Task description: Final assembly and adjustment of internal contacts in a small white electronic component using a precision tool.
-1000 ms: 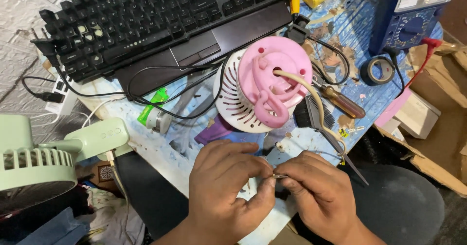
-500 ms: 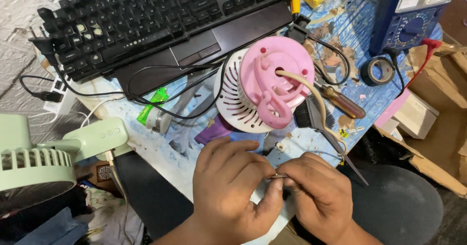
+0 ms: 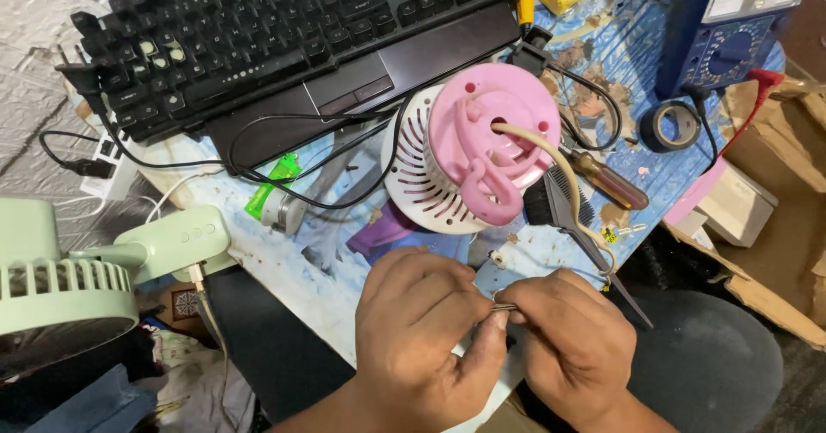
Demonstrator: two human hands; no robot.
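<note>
While your left hand (image 3: 422,330) and right hand (image 3: 572,343) pinch the thin wire end (image 3: 504,307), grip lightly; it looks flimsy and bendable.

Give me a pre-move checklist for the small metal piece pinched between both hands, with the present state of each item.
1. Left hand pinches the small metal piece: ok.
2. Right hand meets it at the other end: ok.
3. The piece is unbent and undamaged: cannot tell, mostly hidden by fingers.
4. Beige cable runs from the pink and white round fan housing toward the hands: ok; its end is hidden.
5. Wooden-handled screwdriver lies beside the housing: ok.
6. Black wires lie apart from the hands: ok.
</note>
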